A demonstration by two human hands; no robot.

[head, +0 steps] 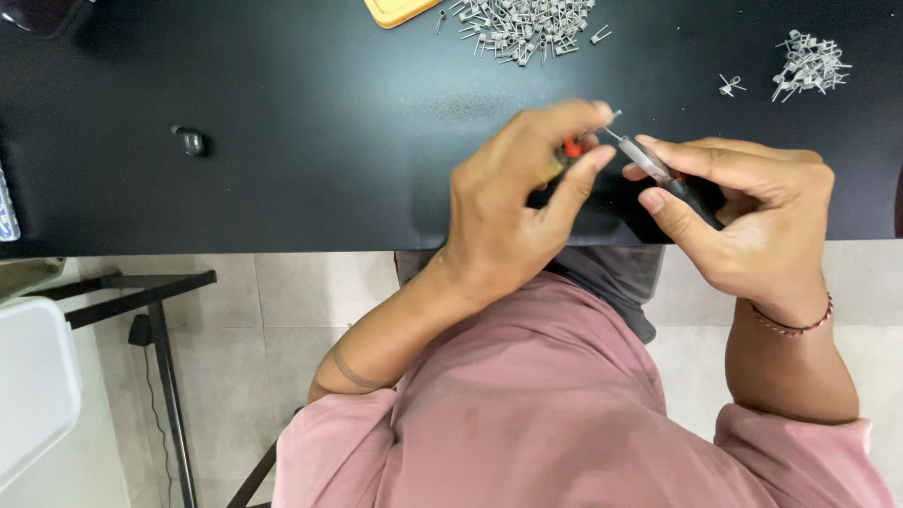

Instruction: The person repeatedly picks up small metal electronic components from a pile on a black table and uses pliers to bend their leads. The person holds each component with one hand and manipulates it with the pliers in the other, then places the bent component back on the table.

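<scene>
We see the black table (282, 141) filling the upper half of the view, and below it our own pink-sleeved forearms rising from the lower edge to meet just over its near edge. Our left hand (513, 202) comes up from the lower left with the wrist bent and the back of the hand toward us; its thumb and fingers are pinched shut on a small tool with an orange grip (570, 150), whose thin metal tip pokes out up and to the right. Our right hand (752, 221), with a red cord round the wrist, comes in from the right, thumb and forefinger closed on a slim tool with a clear shaft and black handle (670, 181). Its long axis runs diagonally, the handle low and right inside the palm, the tip pointing up and left toward the other tool's tip, the two nearly meeting between the hands. Farther back lie a big heap of small grey wire coils (527, 23) beside a yellow tray (400, 9), a smaller heap (809, 66) at right, and a little dark clip (192, 141) at left.
</scene>
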